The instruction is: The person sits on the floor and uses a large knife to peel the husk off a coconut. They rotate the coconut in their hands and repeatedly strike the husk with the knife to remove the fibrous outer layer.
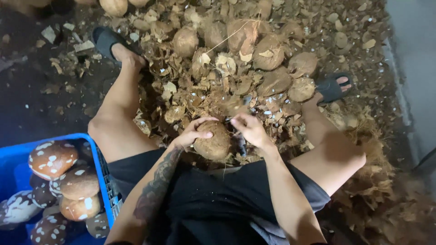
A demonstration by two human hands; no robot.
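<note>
Brown husked coconut (213,141) low in the middle of the scene, between the knees, just beyond the hem of black shorts (218,199). Left hand (193,133) cupped on its left shoulder, fingers curled over the top: grip holding the coconut. Right hand (251,129) against its upper right edge, grip narrow, closed round a small dark tool (240,144) whose shape cannot be made out. Little free room around the shell: thighs close on both sides, a heap of husk scraps (218,97) pressing right up to its far edge. Further out, more brown coconuts (268,52) half buried in the heap. Feet in black sandals, one far left (105,41), one at the right (330,88). Near left, blue crate (101,174), its rim just beside the left thigh, holding peeled coconuts (52,159) mottled brown and white. Far left, dark floor (32,104) with scattered chips, more open. Right edge, pale concrete strip (413,59) bordering the litter; loose fibre (368,177) piled near right.
</note>
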